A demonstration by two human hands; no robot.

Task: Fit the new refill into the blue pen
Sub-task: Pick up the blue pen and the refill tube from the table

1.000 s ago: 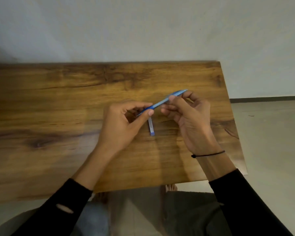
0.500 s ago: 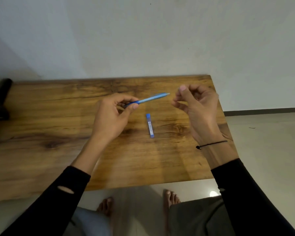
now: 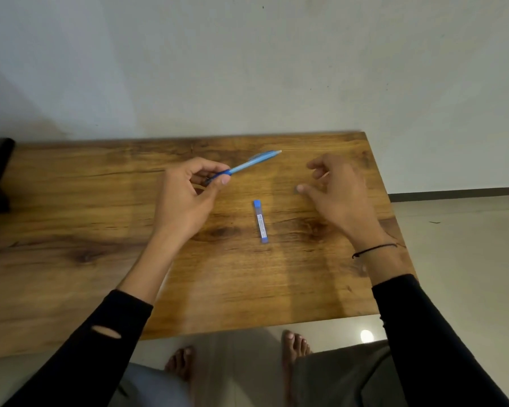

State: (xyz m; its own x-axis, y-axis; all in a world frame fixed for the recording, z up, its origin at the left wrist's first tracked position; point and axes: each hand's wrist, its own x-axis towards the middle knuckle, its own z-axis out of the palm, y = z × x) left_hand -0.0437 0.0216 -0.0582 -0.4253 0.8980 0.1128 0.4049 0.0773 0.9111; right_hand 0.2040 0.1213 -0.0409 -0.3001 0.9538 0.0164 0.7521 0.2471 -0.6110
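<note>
- Left hand [image 3: 185, 198] pinches the blue pen [image 3: 249, 164] near its dark tip end, the barrel angling up and away to the right.
- Right hand [image 3: 340, 195] hovers above the table [image 3: 71, 207], fingers spread and holding nothing.
- Refill case [image 3: 260, 221] lies flat on the table between the hands.

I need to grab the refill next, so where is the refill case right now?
In the head view the refill case lies flat on the wooden table, untouched, between the left hand holding the blue pen and the empty right hand.
</note>
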